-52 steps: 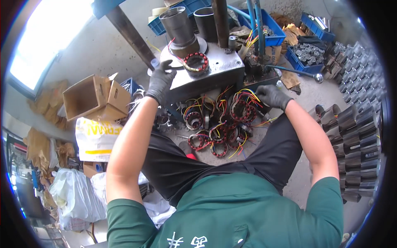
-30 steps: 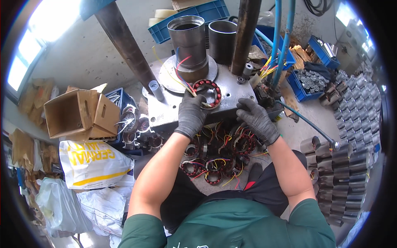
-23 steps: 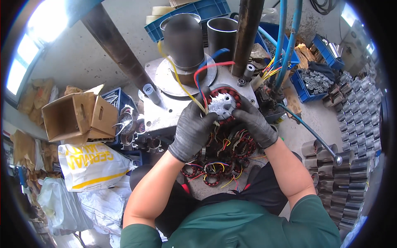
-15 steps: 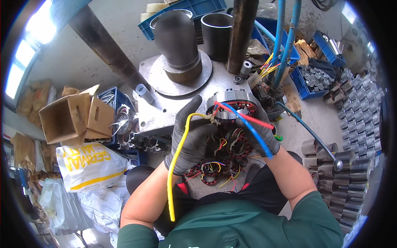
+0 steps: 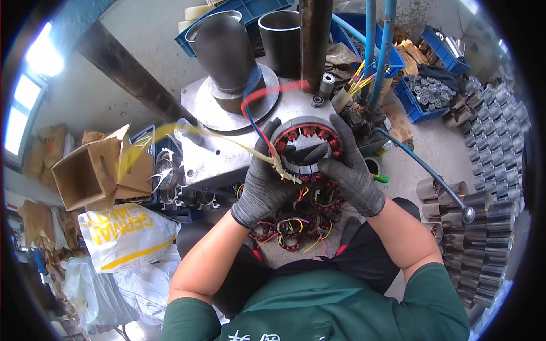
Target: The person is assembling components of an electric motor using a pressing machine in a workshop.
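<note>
Both my hands wear dark grey gloves and grip a motor stator (image 5: 307, 124) in front of the metal press plate (image 5: 196, 162). The stator is a steel ring with red insulation inside, its round opening turned up toward me. My left hand (image 5: 263, 184) holds its left side, my right hand (image 5: 354, 170) its right side. A gloved finger shows inside the opening; which hand it belongs to, I cannot tell. From the left side, a red lead wire (image 5: 267, 91) curves up with a blue one, while a blurred yellow wire (image 5: 227, 141) sweeps left.
On the plate stands a dark metal cylinder (image 5: 224, 54) on a round disc, beside steel columns (image 5: 315, 45). Several wired stators (image 5: 290, 240) lie below my hands. At left are a cardboard box (image 5: 85, 173) and a white bag (image 5: 128, 236); stacked metal sleeves (image 5: 492, 153) stand right.
The stator has tilted in my hands, so its opening now faces me. Its yellow, red and blue wires have swung from hanging toward me to up and left.
</note>
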Motion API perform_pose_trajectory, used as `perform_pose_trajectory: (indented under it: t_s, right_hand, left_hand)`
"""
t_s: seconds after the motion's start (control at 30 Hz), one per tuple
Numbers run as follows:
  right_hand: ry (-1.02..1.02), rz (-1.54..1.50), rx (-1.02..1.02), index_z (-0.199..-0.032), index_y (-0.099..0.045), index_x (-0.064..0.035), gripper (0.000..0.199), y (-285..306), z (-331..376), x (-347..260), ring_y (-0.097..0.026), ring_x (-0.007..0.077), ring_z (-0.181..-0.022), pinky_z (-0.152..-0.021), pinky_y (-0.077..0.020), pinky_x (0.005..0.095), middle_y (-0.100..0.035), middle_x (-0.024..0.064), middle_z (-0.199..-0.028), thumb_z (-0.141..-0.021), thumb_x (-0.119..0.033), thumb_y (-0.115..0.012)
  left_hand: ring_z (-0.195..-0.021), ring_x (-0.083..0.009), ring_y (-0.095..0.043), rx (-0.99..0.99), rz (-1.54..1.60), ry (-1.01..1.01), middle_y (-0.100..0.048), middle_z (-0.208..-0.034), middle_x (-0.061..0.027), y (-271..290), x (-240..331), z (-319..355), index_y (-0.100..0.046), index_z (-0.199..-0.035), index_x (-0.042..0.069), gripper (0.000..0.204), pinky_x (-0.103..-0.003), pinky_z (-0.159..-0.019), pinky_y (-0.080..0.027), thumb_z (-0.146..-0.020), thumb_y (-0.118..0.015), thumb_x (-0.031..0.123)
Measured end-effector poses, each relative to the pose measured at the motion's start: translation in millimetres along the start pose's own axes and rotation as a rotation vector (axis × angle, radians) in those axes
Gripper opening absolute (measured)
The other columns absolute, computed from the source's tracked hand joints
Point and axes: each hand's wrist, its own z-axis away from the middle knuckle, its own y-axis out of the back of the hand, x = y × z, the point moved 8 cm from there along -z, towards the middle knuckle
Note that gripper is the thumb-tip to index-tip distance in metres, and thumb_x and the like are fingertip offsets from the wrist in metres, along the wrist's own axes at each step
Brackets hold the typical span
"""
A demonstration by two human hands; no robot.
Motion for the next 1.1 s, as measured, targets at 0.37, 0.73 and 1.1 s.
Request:
perform_pose_trajectory:
  t_s: [0.37,0.73,1.1]
  right_hand:
    - [-0.102,-0.167,-0.209,-0.162,-0.024,-0.0033,0.094,-14,-1,-13,-0.051,0.0220,-0.136,-0.118,-0.0373,0.0398,-0.054,0.0137,-0.147,-0.090,-0.036,-0.075]
    - [-0.059,-0.495,-0.122,-0.167,-0.011,-0.0202,0.098,-25,6,14,-0.042,0.0277,-0.146,-0.121,-0.0352,0.0463,-0.038,0.0121,-0.160,-0.094,-0.051,-0.069]
    - [0.030,-0.335,-0.083,-0.163,-0.026,-0.0116,0.107,-24,11,-17,-0.048,0.0284,-0.142,-0.120,-0.0361,0.0451,-0.047,0.0151,-0.155,-0.078,-0.037,-0.087]
  left_hand:
    - [-0.133,-0.0259,-0.055,0.195,-0.317,0.125,-0.047,-0.151,-0.0132,15,3,9,-0.025,-0.154,0.006,0.121,-0.043,-0.111,-0.049,-0.056,-0.095,0.003]
    - [-0.125,-0.0170,-0.055,0.086,-0.528,0.290,-0.056,-0.139,-0.0070,5,-7,15,-0.025,-0.159,0.008,0.113,-0.035,-0.107,-0.048,-0.065,-0.088,-0.001]
    - [-0.110,-0.0195,-0.066,0.199,-0.096,0.333,-0.069,-0.119,-0.0102,27,11,12,-0.059,-0.136,-0.002,0.058,-0.035,-0.100,-0.051,-0.098,-0.066,0.041]
